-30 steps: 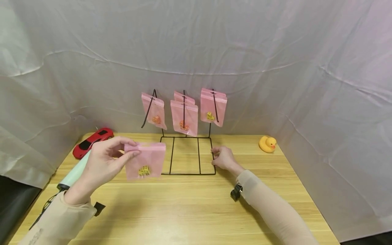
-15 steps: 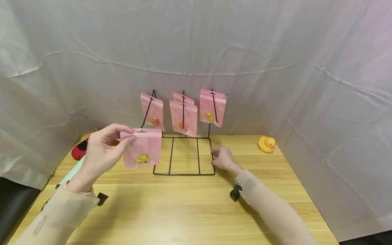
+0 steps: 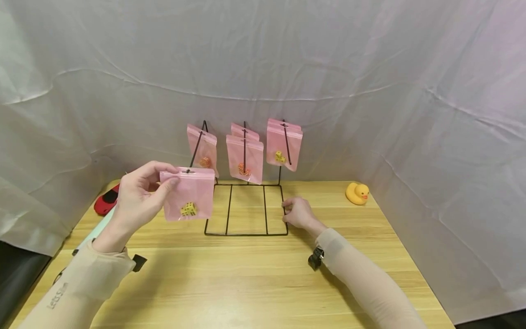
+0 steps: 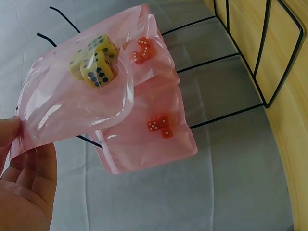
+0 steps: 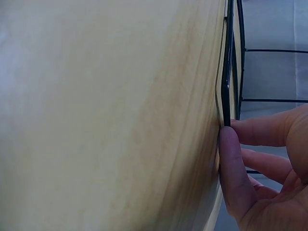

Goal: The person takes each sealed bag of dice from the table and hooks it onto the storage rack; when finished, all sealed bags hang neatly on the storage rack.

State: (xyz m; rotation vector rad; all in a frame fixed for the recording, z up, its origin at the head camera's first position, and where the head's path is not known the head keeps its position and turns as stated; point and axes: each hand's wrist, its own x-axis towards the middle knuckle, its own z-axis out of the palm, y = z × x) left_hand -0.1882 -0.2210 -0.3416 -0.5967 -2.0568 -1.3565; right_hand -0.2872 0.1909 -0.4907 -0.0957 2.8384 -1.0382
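My left hand (image 3: pixel 141 196) pinches the upper left corner of a pink zip bag (image 3: pixel 201 192) with yellow dice (image 3: pixel 188 209) in it. The front tip of the rack's left hook (image 3: pixel 196 151) is right at this bag's hang hole. Farther back on that hook hangs a pink bag with red dice (image 3: pixel 205 161). In the left wrist view, the held bag (image 4: pixel 53 106) overlaps bags with red dice (image 4: pixel 163 122). My right hand (image 3: pixel 302 214) grips the right side of the black wire rack's base (image 3: pixel 246 235), thumb and finger on the bar (image 5: pixel 226 86).
Bags with red dice hang from the middle hook, the front bag (image 3: pixel 255 155) covering another. Bags with yellow dice (image 3: pixel 273 141) hang at right. A rubber duck (image 3: pixel 357 193) sits far right, and a red toy car (image 3: pixel 106 201) lies partly behind my left hand.
My left hand has raised the yellow-dice bag and brought its hang hole to the left hook's tip. My right hand has kept its grip on the base.
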